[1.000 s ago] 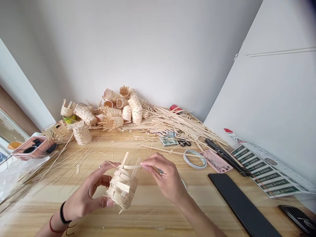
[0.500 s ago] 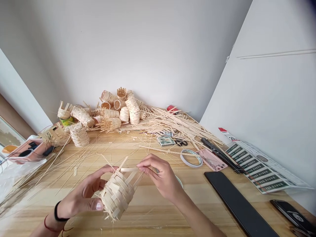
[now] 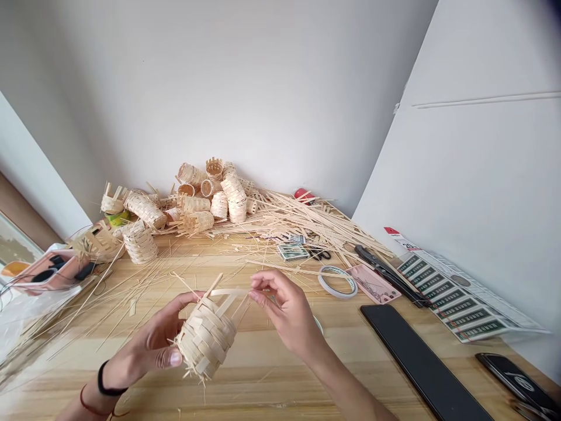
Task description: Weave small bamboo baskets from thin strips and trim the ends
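Observation:
A small woven basket (image 3: 207,338) of pale wood strips is held tilted above the table, its loose upright strips pointing up and to the right. Around its left side wraps my left hand (image 3: 160,345), thumb pressed near the base and fingers behind, partly hidden. My right hand (image 3: 283,310) pinches the end of a flat wood strip (image 3: 228,292) between thumb and forefinger. That strip bows slightly as it runs leftward to the basket's rim, across the uprights.
Several woven baskets (image 3: 193,204) are heaped by the wall, beside a pile of loose strips (image 3: 324,222). At right lie a tape roll (image 3: 337,282), a black utility knife (image 3: 390,275), a pink case (image 3: 372,285), a black phone-like slab (image 3: 421,362) and a blade pack (image 3: 456,298). A pink container (image 3: 48,272) stands left.
My right hand has risen a little with the strip, which now bows upward more. The basket remains in my left hand, shifted very slightly left. The whole view has shifted slightly.

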The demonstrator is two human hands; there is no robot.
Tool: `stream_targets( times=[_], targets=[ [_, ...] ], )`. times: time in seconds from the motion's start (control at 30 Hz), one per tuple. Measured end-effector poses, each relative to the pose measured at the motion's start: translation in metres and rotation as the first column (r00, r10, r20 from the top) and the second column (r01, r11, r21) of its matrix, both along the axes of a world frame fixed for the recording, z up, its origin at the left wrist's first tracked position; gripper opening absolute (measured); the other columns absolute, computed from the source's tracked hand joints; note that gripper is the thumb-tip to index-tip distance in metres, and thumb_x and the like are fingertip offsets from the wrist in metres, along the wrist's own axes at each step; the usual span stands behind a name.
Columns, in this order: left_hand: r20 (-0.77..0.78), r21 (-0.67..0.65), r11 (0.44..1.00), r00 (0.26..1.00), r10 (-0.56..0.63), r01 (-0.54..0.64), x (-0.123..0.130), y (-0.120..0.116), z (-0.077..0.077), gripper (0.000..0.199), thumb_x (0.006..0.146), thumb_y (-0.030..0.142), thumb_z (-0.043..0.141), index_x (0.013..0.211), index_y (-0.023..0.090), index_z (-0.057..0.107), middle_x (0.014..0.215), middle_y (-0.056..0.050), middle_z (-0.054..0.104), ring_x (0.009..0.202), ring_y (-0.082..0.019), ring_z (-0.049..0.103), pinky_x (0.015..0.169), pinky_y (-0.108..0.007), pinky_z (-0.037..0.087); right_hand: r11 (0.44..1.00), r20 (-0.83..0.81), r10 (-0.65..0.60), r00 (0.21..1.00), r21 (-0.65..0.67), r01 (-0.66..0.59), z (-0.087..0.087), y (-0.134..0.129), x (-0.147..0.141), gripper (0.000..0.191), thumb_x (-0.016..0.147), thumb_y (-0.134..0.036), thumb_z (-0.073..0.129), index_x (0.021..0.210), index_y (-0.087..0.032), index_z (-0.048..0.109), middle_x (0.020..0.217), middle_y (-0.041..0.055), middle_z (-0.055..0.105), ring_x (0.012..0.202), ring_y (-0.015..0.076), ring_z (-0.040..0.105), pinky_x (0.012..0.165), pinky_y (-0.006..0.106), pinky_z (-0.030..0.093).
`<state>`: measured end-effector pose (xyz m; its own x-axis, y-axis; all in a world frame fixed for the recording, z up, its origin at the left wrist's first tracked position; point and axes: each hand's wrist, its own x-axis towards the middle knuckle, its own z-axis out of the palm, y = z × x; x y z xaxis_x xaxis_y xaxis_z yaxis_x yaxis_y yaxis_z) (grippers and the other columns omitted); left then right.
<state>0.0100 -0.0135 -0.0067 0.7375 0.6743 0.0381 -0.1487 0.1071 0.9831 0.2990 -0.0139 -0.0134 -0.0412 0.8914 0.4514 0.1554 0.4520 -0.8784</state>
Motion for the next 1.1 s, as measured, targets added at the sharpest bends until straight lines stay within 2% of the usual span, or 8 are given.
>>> stream_targets(
  times=[0.07,0.2,0.33,0.43,0.63,0.8,0.97,1.1],
  targets=[
    [-0.011,0.003,1.0,0.999,0.031,-0.031,-0.0003,-0.0002,-0.0019,0.083,0.084,0.05,0.08,0.156,0.032,0.042,0.147,-0.014,0.061,0.12,-0.037,0.065,0.094,-0.043,0.049,1.0,0.002,-0.004,1.0,0.01,0.004,0.0005,0.0001,-0.0002,0.011,0.097,-0.028,0.069,0.107,-0.024,0.069,0.101,0.0044,0.072,0.095,0.019,0.069,0.086,0.032,0.057],
    [-0.013,0.024,0.996,0.996,0.083,-0.083,0.0002,-0.0004,-0.0055,0.081,0.086,0.049,0.08,0.155,0.031,0.042,0.143,-0.013,0.062,0.118,-0.035,0.065,0.091,-0.04,0.051,0.998,0.04,-0.034,0.999,0.047,0.032,0.005,-0.0007,0.0007,0.007,0.098,-0.026,0.067,0.103,-0.023,0.069,0.099,0.0046,0.073,0.093,0.0193,0.071,0.087,0.033,0.058],
    [-0.011,0.06,0.994,0.996,0.09,-0.089,0.0036,-0.0014,-0.0078,0.075,0.09,0.046,0.077,0.154,0.033,0.04,0.154,-0.014,0.052,0.117,-0.033,0.064,0.089,-0.039,0.051,0.991,0.095,-0.092,0.991,0.103,0.082,0.0088,-0.0018,0.001,0.005,0.097,-0.023,0.065,0.101,-0.023,0.069,0.096,0.0041,0.074,0.09,0.0191,0.071,0.086,0.033,0.059],
    [-0.001,0.073,0.995,0.998,0.07,-0.07,0.0058,-0.0022,-0.0085,0.074,0.092,0.044,0.074,0.155,0.034,0.036,0.152,-0.015,0.053,0.112,-0.03,0.065,0.087,-0.038,0.052,0.989,0.115,-0.099,0.988,0.122,0.085,0.0089,-0.0021,0.0006,0.006,0.098,-0.022,0.064,0.099,-0.023,0.069,0.096,0.0041,0.074,0.089,0.0189,0.071,0.085,0.033,0.06],
    [-0.024,0.072,0.993,0.995,0.095,-0.093,0.004,-0.0019,-0.0076,0.075,0.089,0.05,0.076,0.154,0.033,0.041,0.155,-0.013,0.05,0.106,-0.028,0.066,0.086,-0.036,0.05,0.991,0.095,-0.089,0.992,0.108,0.079,0.0069,-0.0024,-0.0013,0.006,0.098,-0.022,0.063,0.1,-0.023,0.069,0.097,0.0046,0.073,0.09,0.0191,0.071,0.085,0.033,0.061],
    [-0.019,0.067,0.993,0.995,0.097,-0.096,0.0043,-0.0024,-0.007,0.073,0.09,0.049,0.075,0.154,0.036,0.041,0.149,-0.011,0.056,0.106,-0.028,0.066,0.085,-0.035,0.048,0.992,0.085,-0.079,0.993,0.108,0.069,0.0064,-0.0019,-0.002,0.006,0.098,-0.023,0.063,0.1,-0.023,0.069,0.096,0.0044,0.072,0.089,0.0188,0.071,0.083,0.032,0.061],
    [-0.035,0.104,0.991,0.995,0.093,-0.089,0.0078,-0.0034,-0.0066,0.072,0.095,0.043,0.071,0.156,0.033,0.033,0.141,-0.012,0.063,0.113,-0.03,0.064,0.094,-0.039,0.046,0.99,0.097,-0.088,0.991,0.116,0.077,0.008,-0.0029,-0.0011,0.007,0.099,-0.022,0.062,0.1,-0.023,0.068,0.096,0.0049,0.072,0.089,0.0193,0.07,0.083,0.033,0.06],
    [-0.084,0.145,0.985,0.991,0.105,-0.092,0.0084,-0.004,-0.0057,0.072,0.098,0.042,0.068,0.158,0.033,0.029,0.144,-0.013,0.061,0.121,-0.031,0.061,0.1,-0.041,0.042,0.99,0.114,-0.086,0.99,0.119,0.072,0.0066,-0.0033,-0.0013,0.007,0.1,-0.024,0.06,0.1,-0.023,0.068,0.097,0.005,0.07,0.089,0.0193,0.069,0.082,0.033,0.059]
  ],
)
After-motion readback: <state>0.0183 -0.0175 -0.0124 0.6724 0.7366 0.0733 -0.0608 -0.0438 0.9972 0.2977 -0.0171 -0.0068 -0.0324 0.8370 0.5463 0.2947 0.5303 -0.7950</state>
